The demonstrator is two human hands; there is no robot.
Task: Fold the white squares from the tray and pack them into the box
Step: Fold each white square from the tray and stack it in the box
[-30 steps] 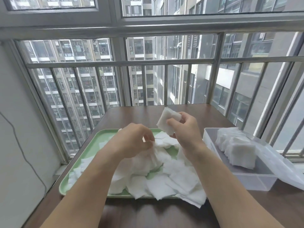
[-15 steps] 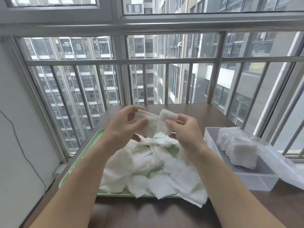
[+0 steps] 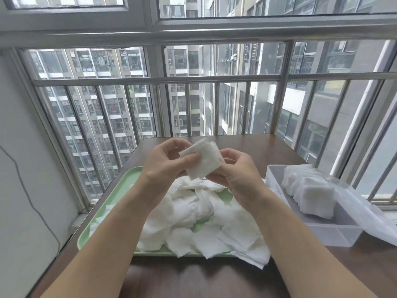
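We are pinching one folded white square (image 3: 204, 163) with both hands, left hand (image 3: 164, 163) and right hand (image 3: 237, 176) curling round its edges, above one green tray (image 3: 126, 182). Its loose pile (image 3: 206, 224) is defying counting. At three o'clock, one box (image 3: 322, 230) is holding a folded stack (image 3: 309, 191).

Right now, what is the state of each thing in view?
Square: folded, held in the air.
Left hand: pinches the square.
Right hand: holds the square.
Tray: heaped with loose squares.
Box: open, holds a folded stack.
Lid: open, right of the box.
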